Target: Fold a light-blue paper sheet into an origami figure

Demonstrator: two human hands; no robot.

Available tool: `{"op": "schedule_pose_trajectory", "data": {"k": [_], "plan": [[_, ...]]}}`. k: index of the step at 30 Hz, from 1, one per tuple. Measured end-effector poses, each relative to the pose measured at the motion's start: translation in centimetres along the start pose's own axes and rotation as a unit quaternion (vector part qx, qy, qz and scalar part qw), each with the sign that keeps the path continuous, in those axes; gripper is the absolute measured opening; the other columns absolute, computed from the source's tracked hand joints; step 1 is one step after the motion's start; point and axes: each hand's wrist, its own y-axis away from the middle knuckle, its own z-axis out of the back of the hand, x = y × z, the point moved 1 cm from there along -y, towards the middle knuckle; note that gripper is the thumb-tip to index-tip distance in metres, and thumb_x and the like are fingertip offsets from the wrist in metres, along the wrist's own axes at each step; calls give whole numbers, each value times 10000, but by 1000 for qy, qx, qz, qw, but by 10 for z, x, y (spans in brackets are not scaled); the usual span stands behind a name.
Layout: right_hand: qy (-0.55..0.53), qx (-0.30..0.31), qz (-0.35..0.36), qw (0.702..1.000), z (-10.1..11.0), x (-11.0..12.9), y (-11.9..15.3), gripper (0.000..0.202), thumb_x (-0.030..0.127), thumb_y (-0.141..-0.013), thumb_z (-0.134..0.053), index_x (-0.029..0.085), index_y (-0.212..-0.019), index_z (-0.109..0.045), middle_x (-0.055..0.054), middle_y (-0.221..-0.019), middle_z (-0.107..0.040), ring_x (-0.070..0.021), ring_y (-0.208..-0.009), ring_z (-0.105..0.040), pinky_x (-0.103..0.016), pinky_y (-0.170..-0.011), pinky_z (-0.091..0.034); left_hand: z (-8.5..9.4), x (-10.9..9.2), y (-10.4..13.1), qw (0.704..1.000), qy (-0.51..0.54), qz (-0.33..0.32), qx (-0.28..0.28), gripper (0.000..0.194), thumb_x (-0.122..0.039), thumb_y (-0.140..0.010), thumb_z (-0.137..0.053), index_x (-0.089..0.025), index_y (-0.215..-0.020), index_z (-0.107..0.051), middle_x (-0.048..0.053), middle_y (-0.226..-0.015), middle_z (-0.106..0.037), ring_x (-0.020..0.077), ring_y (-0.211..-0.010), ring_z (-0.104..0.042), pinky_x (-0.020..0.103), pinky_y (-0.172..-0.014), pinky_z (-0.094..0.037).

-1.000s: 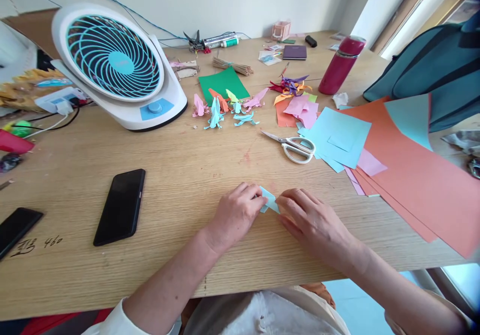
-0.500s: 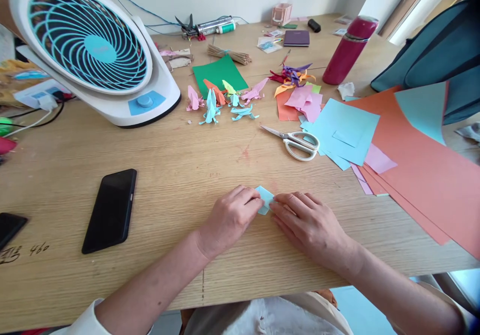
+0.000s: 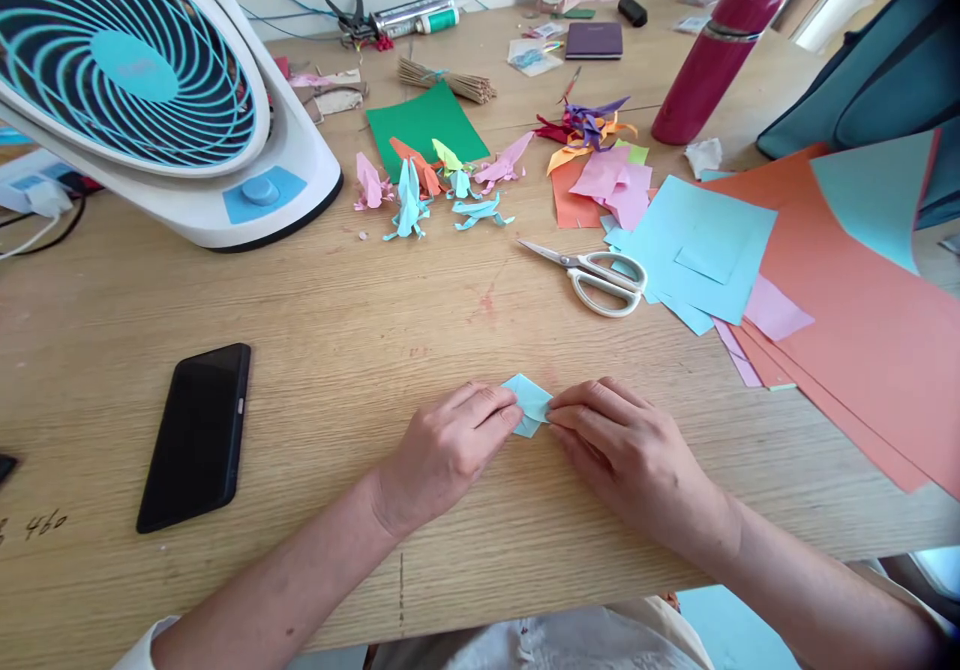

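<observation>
A small folded piece of light blue paper [image 3: 531, 396] lies on the table between my hands, with creases and a raised flap showing. My left hand [image 3: 454, 440] pinches its left side, the fingertips covering that edge. On the right corner, the thumb and forefinger of my right hand [image 3: 630, 450] are closed. Beyond them lie scissors [image 3: 592, 272] with white handles, blades apart a little and pointing left. Several folded paper figures [image 3: 409, 200] in pink, orange, green and blue stand farther back.
A white fan [image 3: 277, 195] stands at the back left, and a black phone [image 3: 196, 435] lies in front of it. To the right are blue paper squares [image 3: 720, 220], large orange sheets [image 3: 862, 350] and a dark red flask [image 3: 709, 70]. Green paper [image 3: 427, 125] lies behind the figures.
The view has shifted, so the fan and phone sit farther left. More of the blue paper shows between my fingers, and a flap on it now stands out. Both hands stay on it.
</observation>
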Motion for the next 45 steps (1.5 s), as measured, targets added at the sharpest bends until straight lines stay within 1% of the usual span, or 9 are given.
{"op": "schedule_pose_trajectory", "data": {"k": [7, 12, 16, 18, 22, 27, 37, 40, 45], "plan": [[-73, -6, -53, 996, 4, -1, -5, 166, 131, -952, -493, 192, -903, -639, -68, -922, -649, -173, -833, -589, -325, -764, -495, 0, -3, -8, 995, 40, 83, 24, 96, -183, -938, -566, -203, -977, -652, 17, -945, -669, 148, -871, -622, 262, -744, -487], [-105, -7, -98, 990, 2, -4, -4, 136, 128, -924, -529, 196, -840, -612, -52, -891, -615, -155, -783, -581, -291, -701, -474, -2, -1, -15, 991, 63, 119, 19, 79, -169, -939, -558, -200, -891, -613, -2, -894, -620, 129, -807, -588, 250, -676, -432], [-103, -7, -123, 987, 1, -4, -4, 122, 160, -921, -531, 200, -829, -601, -58, -905, -611, -154, -752, -579, -290, -661, -467, -6, 2, -18, 984, 122, 128, 26, 99, -139, -932, -542, -183, -850, -575, 14, -892, -574, 140, -814, -565, 270, -723, -452], [-91, -5, -129, 987, 1, -4, -5, 108, 168, -919, -529, 201, -840, -594, -58, -898, -609, -159, -750, -577, -295, -659, -464, -7, 4, -19, 979, 147, 136, 23, 94, -128, -921, -548, -182, -849, -574, 29, -933, -554, 149, -852, -562, 284, -755, -468], [-83, -3, -140, 987, 2, -3, -7, 77, 169, -910, -535, 203, -851, -572, -45, -856, -594, -155, -720, -561, -290, -627, -443, -6, 5, -19, 974, 170, 150, 18, 90, -102, -898, -569, -179, -856, -588, 45, -997, -520, 157, -908, -558, 296, -793, -481], [-99, -12, -158, 982, 3, -4, -7, 139, 183, -916, -540, 198, -779, -555, -49, -886, -575, -138, -703, -535, -279, -603, -432, -6, 6, -20, 970, 190, 151, 21, 90, -106, -913, -559, -172, -864, -595, 45, -1015, -519, 151, -942, -560, 296, -822, -485], [-53, -36, -167, 984, -2, -5, -7, 149, 134, -852, -598, 202, -776, -489, -59, -933, -537, -149, -735, -506, -289, -616, -427, -10, -1, -25, 970, 173, 170, 10, 101, -78, -901, -546, -147, -832, -572, 73, -1025, -524, 174, -995, -554, 330, -885, -496], [-45, -39, -165, 985, -3, -5, -7, 150, 119, -851, -590, 201, -777, -487, -64, -951, -537, -151, -749, -508, -286, -623, -430, -12, -2, -25, 972, 156, 175, 2, 103, -80, -892, -552, -149, -815, -552, 77, -1025, -523, 186, -1001, -552, 348, -891, -496], [-38, -41, -155, 986, -4, -5, -8, 157, 110, -850, -586, 196, -780, -475, -57, -946, -530, -152, -780, -512, -280, -647, -440, -14, -3, -25, 973, 141, 180, 6, 103, -79, -895, -536, -154, -826, -542, 73, -1017, -520, 189, -996, -552, 349, -882, -497]]}}
